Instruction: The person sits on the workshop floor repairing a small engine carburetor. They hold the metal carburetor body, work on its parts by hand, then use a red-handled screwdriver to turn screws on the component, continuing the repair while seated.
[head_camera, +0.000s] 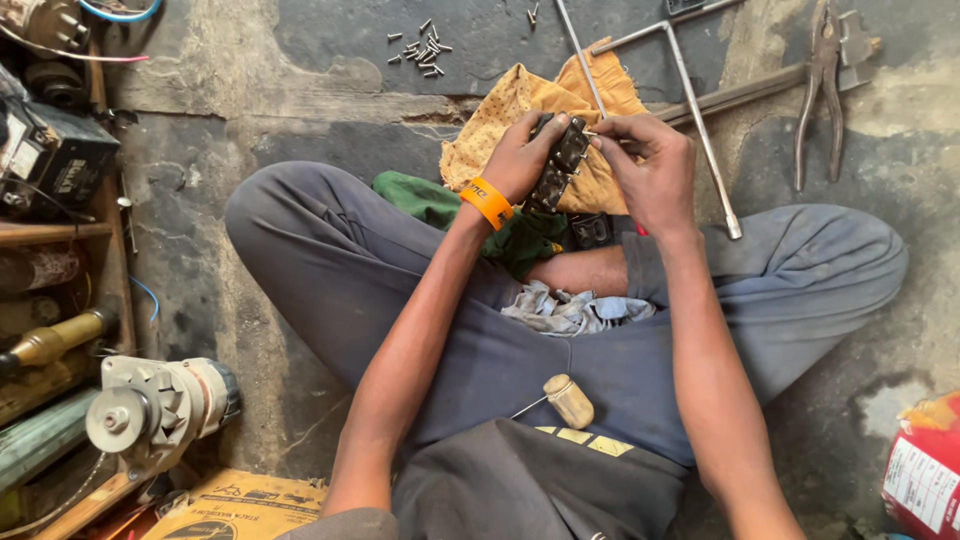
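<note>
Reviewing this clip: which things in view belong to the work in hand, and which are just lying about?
In hand:
- black ribbed part, held by left hand
- right hand, fingers at its top end
- yellow cloth under it

Lying about:
- pliers
- small screws
- wooden-handled tool in the lap
- green rag
- alternator
- bent metal rods

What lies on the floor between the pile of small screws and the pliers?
In the head view, between the small screws and the pliers lie the top of an orange cloth and long L-shaped metal rods.
</note>
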